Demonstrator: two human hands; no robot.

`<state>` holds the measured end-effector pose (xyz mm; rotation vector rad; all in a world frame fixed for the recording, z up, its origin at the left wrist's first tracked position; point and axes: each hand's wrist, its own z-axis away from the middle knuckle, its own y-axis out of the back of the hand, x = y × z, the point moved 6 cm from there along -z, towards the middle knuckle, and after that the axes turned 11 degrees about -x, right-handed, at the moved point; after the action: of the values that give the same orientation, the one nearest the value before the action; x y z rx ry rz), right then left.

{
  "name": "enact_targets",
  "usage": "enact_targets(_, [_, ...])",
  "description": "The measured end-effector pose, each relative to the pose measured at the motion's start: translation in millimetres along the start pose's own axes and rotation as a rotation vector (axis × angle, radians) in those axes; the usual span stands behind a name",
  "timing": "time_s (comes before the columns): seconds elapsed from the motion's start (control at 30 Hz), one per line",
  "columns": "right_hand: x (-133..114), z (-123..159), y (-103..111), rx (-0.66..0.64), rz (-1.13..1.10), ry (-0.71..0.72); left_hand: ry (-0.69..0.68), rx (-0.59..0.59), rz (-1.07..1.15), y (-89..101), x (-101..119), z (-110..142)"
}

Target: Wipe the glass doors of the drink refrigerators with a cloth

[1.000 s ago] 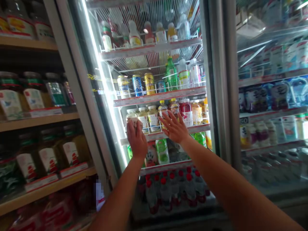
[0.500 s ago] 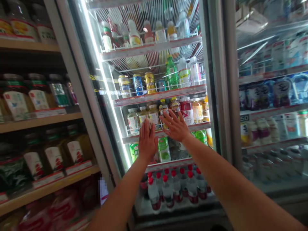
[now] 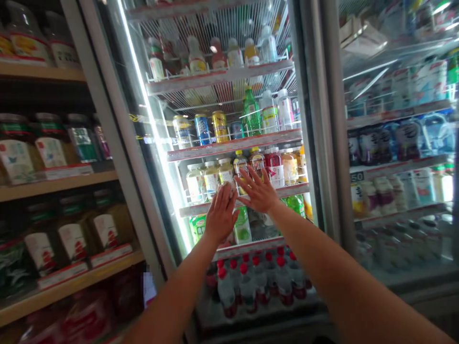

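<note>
Both my arms reach forward at the lit drinks cooler (image 3: 229, 149). My left hand (image 3: 221, 217) has its fingers stretched out, tilted upward, over the edge of a lower shelf. A pale patch beside its fingertips is too blurred to name. My right hand (image 3: 261, 192) is spread wide, higher and to the right, overlapping the row with the yellow-capped bottles (image 3: 241, 164). Neither hand grips anything. Whether the palms touch the cooler's glass, I cannot tell. Near my left hand are a green carton (image 3: 243, 227) and pale-labelled jars (image 3: 211, 178).
Wooden shelves (image 3: 57, 181) with labelled bottles stand at the left. Red-capped bottles (image 3: 247, 289) fill the cooler's bottom, and cans (image 3: 220, 126) sit on a middle shelf. A metal door frame (image 3: 328, 119) separates it from another stocked cooler (image 3: 398, 165) at the right.
The view has shifted slightly, so the shelves sit a little further left. My left hand leans more to the right; my right hand keeps its spread pose.
</note>
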<state>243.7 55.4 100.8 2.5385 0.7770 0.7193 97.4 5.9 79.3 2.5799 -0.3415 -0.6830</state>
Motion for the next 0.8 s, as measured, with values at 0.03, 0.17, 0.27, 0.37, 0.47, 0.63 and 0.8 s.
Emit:
enact_targets(0.03, [0.1, -0.1, -0.1, -0.006, -0.002, -0.003, -0.012, -0.016, -0.010, -0.9, -2.9, 4.1])
enact_targets(0.17, [-0.2, 0.1, 0.2, -0.007, 0.018, -0.006, 0.165, 0.120, 0.043, 22.1, -39.8, -11.7])
enact_targets(0.27, [-0.2, 0.3, 0.1, -0.006, 0.019, -0.005, 0.272, 0.208, 0.076, 32.8, -48.1, -27.8])
enact_targets(0.37, [0.0, -0.1, 0.6, -0.009, 0.000, -0.005, 0.142, 0.117, 0.102, 22.4, -26.6, -29.0])
enact_targets(0.47, [-0.3, -0.7, 2.7, -0.011, -0.013, -0.011, 0.032, 0.031, 0.082, 16.2, -17.0, -25.9])
enact_targets(0.63, [-0.5, -0.4, 5.0, -0.015, -0.012, -0.012, 0.237, 0.210, 0.085, 41.6, -50.7, -45.2])
enact_targets(0.8, [0.0, 2.4, 4.0, 0.035, 0.013, 0.034, 0.068, 0.104, 0.123, 31.1, -21.4, -53.2])
